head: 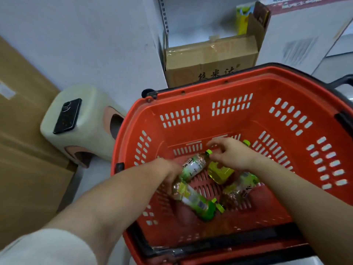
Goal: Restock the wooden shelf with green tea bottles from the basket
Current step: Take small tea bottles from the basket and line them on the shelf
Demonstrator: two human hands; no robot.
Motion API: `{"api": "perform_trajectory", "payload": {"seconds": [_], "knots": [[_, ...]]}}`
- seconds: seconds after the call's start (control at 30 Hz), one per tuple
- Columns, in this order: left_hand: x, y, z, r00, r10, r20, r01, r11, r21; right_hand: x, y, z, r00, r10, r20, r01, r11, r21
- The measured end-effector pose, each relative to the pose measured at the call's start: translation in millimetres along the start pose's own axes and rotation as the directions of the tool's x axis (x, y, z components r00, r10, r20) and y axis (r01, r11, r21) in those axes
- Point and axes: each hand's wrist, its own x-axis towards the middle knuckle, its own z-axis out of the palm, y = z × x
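Both bare forearms reach down into the red plastic slotted basket (263, 87). The left hand (168, 170) lies against the lower end of a clear green-capped tea bottle (193, 167). Its fingers are hidden, so I cannot tell if it grips. The right hand (234, 154) has its fingers loosely curled at the cap of this same bottle, but I cannot confirm a true pinch. At least three other green tea bottles (197, 202) lie on the basket floor. Farther away stand a pale stool (91, 119) carrying a black phone (67, 115), and a brown cardboard box (210, 60). No wooden shelf is visible. In my judgement much restocking is left.
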Motion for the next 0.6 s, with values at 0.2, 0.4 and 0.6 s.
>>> {"api": "perform_trajectory", "payload": {"seconds": [0.2,0.4,0.6], "knots": [[-44,14,-49,0.902,0.012,-0.431,-0.060,0.993,-0.097,-2,0,2,0.972,0.068,0.225,-0.037,0.990,-0.138],[-111,-9,-99,0.623,-0.055,-0.780,-0.343,0.877,-0.336,-2,-1,-3,0.973,-0.076,0.217,0.055,0.993,0.103],[-89,-8,-85,0.596,-0.496,-0.631,-0.761,-0.097,-0.642,-4,-3,-22,0.966,0.009,-0.259,0.074,0.948,0.308]]}}
